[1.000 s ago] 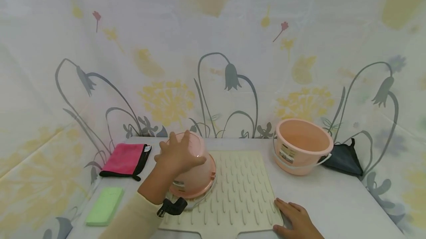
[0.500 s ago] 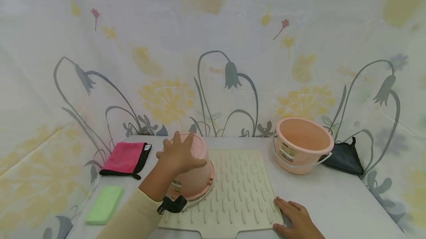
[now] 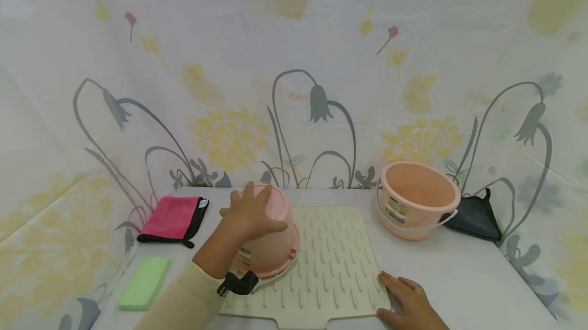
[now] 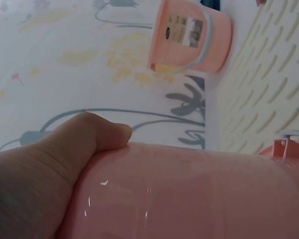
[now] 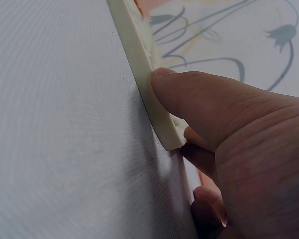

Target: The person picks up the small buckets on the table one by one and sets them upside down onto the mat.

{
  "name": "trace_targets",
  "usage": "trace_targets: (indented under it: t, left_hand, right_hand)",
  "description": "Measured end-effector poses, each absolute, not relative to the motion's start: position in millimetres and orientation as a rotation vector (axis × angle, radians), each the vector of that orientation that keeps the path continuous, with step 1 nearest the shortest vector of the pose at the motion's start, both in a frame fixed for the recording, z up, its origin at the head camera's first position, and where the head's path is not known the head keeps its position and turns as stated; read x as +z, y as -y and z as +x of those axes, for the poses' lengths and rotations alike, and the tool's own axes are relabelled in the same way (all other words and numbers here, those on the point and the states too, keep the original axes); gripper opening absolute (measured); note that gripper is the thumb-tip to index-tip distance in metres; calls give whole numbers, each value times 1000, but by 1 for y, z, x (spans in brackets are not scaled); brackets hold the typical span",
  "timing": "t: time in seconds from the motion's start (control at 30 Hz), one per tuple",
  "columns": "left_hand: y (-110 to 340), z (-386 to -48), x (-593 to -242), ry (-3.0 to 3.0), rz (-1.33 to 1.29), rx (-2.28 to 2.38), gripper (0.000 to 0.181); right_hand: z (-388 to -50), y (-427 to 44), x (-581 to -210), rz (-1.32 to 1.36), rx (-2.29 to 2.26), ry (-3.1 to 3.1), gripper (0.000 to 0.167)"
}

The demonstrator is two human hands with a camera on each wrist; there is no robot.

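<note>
A pink bucket (image 3: pixel 272 248) stands upside down on the left part of a cream ridged draining board (image 3: pixel 331 258). My left hand (image 3: pixel 248 217) grips its upturned base from above, fingers spread over the bottom and thumb along the side. In the left wrist view, the thumb (image 4: pixel 102 132) presses on the bucket's wall (image 4: pixel 189 194). At the board's front right corner, my right hand (image 3: pixel 409 302) holds the edge. The right wrist view shows the thumb (image 5: pixel 184 89) against the board's rim (image 5: pixel 147 89), with the other fingers partly hidden behind the corner.
Another pink bucket (image 3: pixel 404 225) stands upright at the back right, its white handle lowered. Dark folded cloth (image 3: pixel 475 220) lies behind it. On the left are a pink cloth (image 3: pixel 170 217) with black edging and a green sponge-like block (image 3: pixel 144 284). A patterned curtain (image 3: pixel 294 131) hangs behind the table.
My left hand has shifted slightly to the right over the upturned bucket. That bucket has moved a little, and its handle sits closer to the rim. The right hand stays in place.
</note>
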State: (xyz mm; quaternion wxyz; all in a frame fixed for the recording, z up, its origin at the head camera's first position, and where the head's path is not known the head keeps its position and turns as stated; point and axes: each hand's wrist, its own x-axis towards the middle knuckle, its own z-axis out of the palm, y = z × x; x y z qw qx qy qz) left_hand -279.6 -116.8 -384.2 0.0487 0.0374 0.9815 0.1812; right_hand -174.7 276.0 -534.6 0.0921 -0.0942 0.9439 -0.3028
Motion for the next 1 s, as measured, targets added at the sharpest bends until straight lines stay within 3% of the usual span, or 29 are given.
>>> trace_targets:
  t: [0.27, 1.0]
  left_hand:
    - [119, -281, -386, -2986, 155, 548, 103]
    - [131, -271, -407, -3146, 232, 729, 91]
  right_hand:
    - [-173, -280, -539, -399, -874, -2868, 83]
    - [-175, -277, -539, -283, -921, -2826, 82]
